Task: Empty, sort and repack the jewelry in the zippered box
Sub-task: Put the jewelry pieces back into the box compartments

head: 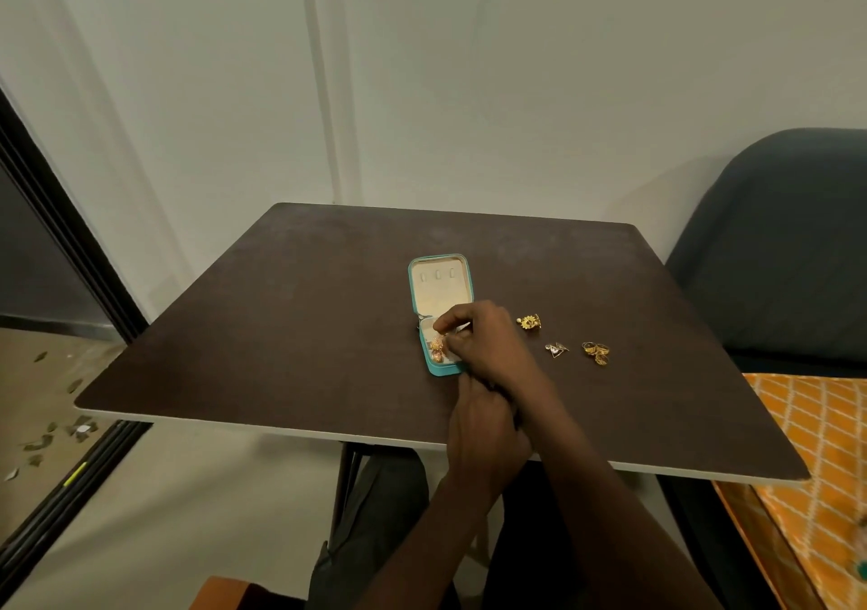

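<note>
Head view: I see the right hand (483, 342) pinching a gold filigree earring (438, 349) inside the open teal zippered box (440, 314); the left hand (485, 431), fingers curled at the box's 6 o'clock edge, grip unclear.

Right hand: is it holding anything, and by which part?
The right hand pinches a gold ornament by its top end, over the open teal box.

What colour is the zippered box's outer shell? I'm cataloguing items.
Teal, with a cream lining; the zippered box shows in the head view.

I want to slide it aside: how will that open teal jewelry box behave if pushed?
The teal jewelry box looks small, so probably light and easy to slide on the smooth table. Its raised lid may make it tip backward. The left hand seems to steady its near edge.
</note>
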